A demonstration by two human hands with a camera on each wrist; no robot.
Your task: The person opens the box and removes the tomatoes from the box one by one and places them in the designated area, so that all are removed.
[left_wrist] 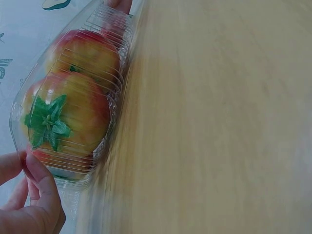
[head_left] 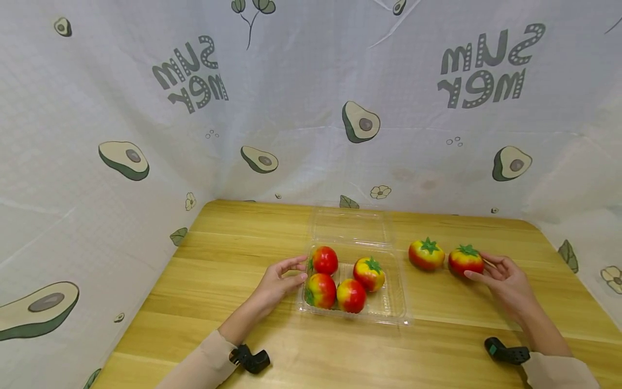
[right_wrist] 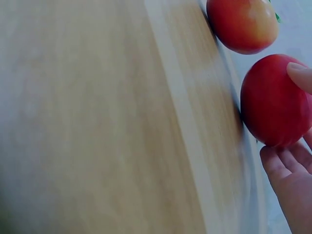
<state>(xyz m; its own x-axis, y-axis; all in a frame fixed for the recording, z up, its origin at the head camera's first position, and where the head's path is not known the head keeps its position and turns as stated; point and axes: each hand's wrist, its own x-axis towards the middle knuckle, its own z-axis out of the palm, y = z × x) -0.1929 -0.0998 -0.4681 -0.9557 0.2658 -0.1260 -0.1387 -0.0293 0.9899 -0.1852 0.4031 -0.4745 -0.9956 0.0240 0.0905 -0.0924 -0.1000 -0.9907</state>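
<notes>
An open clear plastic clamshell container (head_left: 391,302) sits mid-table with its lid (head_left: 350,227) laid back. Inside are several red-yellow tomatoes, such as one at the back left (head_left: 324,260) and one at the front (head_left: 351,295). My left hand (head_left: 300,269) is at the container's left rim, and in the left wrist view the left hand (left_wrist: 22,168) pinches a corner of the container (left_wrist: 117,44) beside a tomato (left_wrist: 68,112). Two loose tomatoes lie to the right. My right hand (head_left: 486,268) grips the right one (head_left: 465,260), thumb and fingers around the tomato (right_wrist: 273,100). The other loose tomato (head_left: 426,254) sits beside it.
The wooden table (head_left: 218,259) is bounded at the back and both sides by a white cloth (head_left: 311,108) printed with avocados. Black wrist cameras (head_left: 250,359) (head_left: 507,352) sit on both forearms near the table's front edge.
</notes>
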